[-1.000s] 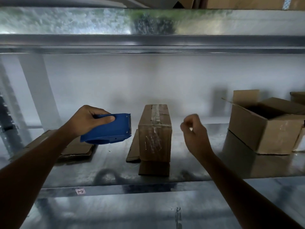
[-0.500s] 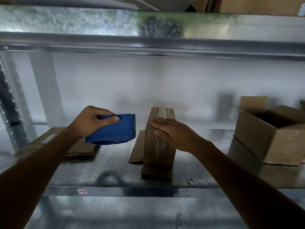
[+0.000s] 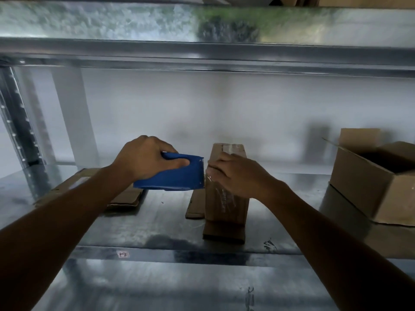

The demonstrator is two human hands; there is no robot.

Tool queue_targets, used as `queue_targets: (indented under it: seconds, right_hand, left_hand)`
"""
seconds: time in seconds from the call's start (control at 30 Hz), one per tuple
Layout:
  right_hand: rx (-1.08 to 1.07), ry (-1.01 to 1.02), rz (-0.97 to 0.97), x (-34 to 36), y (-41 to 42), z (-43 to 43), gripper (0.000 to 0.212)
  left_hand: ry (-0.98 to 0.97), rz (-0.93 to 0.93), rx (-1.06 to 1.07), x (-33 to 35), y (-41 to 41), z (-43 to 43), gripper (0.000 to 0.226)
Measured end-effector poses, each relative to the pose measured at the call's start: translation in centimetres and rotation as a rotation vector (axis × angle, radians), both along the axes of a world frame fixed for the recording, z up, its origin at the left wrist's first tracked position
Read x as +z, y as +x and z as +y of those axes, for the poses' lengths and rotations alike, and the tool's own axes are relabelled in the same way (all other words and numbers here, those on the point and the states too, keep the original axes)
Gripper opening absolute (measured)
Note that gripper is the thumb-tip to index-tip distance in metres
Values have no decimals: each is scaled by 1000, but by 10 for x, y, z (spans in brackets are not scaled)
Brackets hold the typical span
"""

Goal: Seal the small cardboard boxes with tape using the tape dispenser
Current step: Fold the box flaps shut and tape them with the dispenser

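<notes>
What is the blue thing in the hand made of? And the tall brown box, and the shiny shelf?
The blue tape dispenser in the left hand looks like hard plastic: smooth, one even colour, moulded teeth. The tall narrow brown box looks like cardboard: matt, creased, with glossy clear tape on it. The grey shelf seems metal: shiny, mottled, reflecting things.

Head view, close, forward-down onto metal shelf (image 3: 161, 221).

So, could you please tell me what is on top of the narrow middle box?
A strip of clear tape shows along the far end of the box top. The right hand covers the near end, hiding what lies beneath it.
</notes>
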State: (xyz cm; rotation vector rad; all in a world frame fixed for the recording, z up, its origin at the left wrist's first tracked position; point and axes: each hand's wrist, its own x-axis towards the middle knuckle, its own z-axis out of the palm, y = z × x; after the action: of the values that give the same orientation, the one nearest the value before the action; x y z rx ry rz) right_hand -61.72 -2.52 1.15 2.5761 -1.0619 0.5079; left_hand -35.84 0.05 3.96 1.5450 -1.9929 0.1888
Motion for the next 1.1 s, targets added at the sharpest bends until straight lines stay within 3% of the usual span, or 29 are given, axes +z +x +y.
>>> queue_targets:
  seconds: [0.13,0.2,0.33,0.43,0.5,0.6,0.73,0.83,0.97,1.1]
  right_hand:
    - [-43,-170,121,-6,1,-3,34]
    - [-31,-283,260,-12,1,-7,53]
    - [105,-369,176,-12,3,-7,73]
    - [138,-381,165,-11,5,-4,62]
    - [68,-329,226,-15,0,-2,45]
    - [0,-194,92,-11,-2,1,33]
    - [-123,-122,-32,-15,23,0,36]
    - [-234,-263,-31,-29,31,-1,41]
    - [-321,-299,-86,-33,38,3,26]
    - [-342,-322,-66,-37,44,2,26]
  left_hand:
    - [-39,-100,47,9,-5,2,46]
    - [-39,-153,71,13,-6,5,44]
    - [-95,-297,125,16,-21,10,48]
    - [-134,-546,209,19,-26,11,50]
    - [-44,-694,259,11,-16,11,47]
    - [-4,-541,366,-6,11,14,50]
    - [-384,-330,351,-18,21,13,46]
    - [-539,-291,339,-25,14,14,47]
    - [-552,-262,334,-47,13,9,49]
    - [-471,-220,332,-73,12,5,55]
